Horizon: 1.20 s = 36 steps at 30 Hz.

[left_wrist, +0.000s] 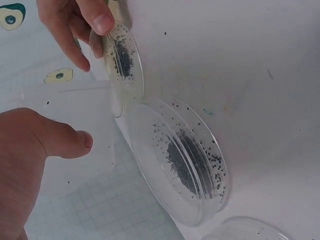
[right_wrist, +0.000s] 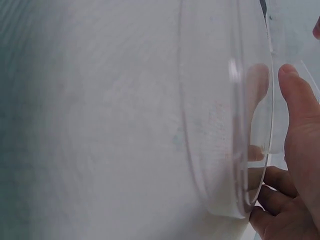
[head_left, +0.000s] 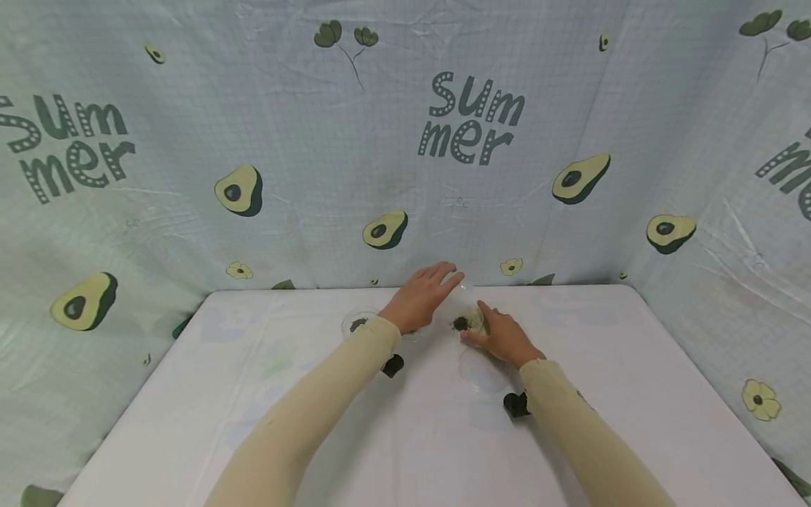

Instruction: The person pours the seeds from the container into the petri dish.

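My left hand (head_left: pixel 421 296) is raised near the back edge of the table, holding a clear flat lid (left_wrist: pixel 75 135) with a few dark specks on it; the fingers behind the lid are hidden in the left wrist view. My right hand (head_left: pixel 503 338) grips a clear petri dish (left_wrist: pixel 122 57) by its rim, thumb on the near side and fingers round the far side. A small heap of dark grains (head_left: pixel 460 323) lies in that dish. Close by my left hand stands another petri dish (left_wrist: pixel 220 175) with a larger heap of dark grains.
A third clear dish (head_left: pixel 357 313) with dark grains stands left of my left hand. In front of my right hand lies a clear round dish (head_left: pixel 484 370). The white table (head_left: pixel 443 451) ends at a patterned cloth (head_left: pixel 304 232) hanging behind it. Stray grains dot the tabletop.
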Tool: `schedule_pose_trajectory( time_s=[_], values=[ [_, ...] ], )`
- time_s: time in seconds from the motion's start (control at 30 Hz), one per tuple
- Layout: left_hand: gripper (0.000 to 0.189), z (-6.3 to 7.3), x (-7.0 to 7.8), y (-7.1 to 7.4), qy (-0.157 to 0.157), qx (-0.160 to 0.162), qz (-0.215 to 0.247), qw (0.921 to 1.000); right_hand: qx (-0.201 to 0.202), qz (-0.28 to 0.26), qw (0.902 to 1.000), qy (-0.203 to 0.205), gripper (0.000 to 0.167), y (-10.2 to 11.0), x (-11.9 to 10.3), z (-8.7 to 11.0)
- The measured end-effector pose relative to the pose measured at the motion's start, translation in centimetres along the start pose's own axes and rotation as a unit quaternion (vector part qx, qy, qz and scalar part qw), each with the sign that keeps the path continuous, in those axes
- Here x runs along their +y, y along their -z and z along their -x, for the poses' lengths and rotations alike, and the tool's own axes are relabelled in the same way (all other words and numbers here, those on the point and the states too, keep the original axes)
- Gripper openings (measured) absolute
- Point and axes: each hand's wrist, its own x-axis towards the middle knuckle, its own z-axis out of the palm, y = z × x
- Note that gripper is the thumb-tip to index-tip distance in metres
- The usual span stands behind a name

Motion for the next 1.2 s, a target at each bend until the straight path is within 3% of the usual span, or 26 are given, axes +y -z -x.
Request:
schedule_pose_trajectory(
  time_s=[0.37, 0.73, 1.2],
  values=[
    [0.072, 0.9, -0.1, 0.9, 0.012, -0.001, 0.015, 0.9998, -0.012, -0.004, 0.9997, 0.021, 0.086, 0.3, 0.4, 0.0],
    [0.079, 1.8, -1.1, 1.3, 0.021, 0.019, 0.037, 0.9989, 0.037, -0.024, 0.9987, 0.026, 0.077, 0.2, 0.4, 0.4],
    [0.092, 4.1, -2.3, 1.6, 0.044, 0.025, 0.072, 0.9961, 0.042, -0.023, 0.9981, 0.037, 0.074, 0.2, 0.1, 1.3]
  ],
)
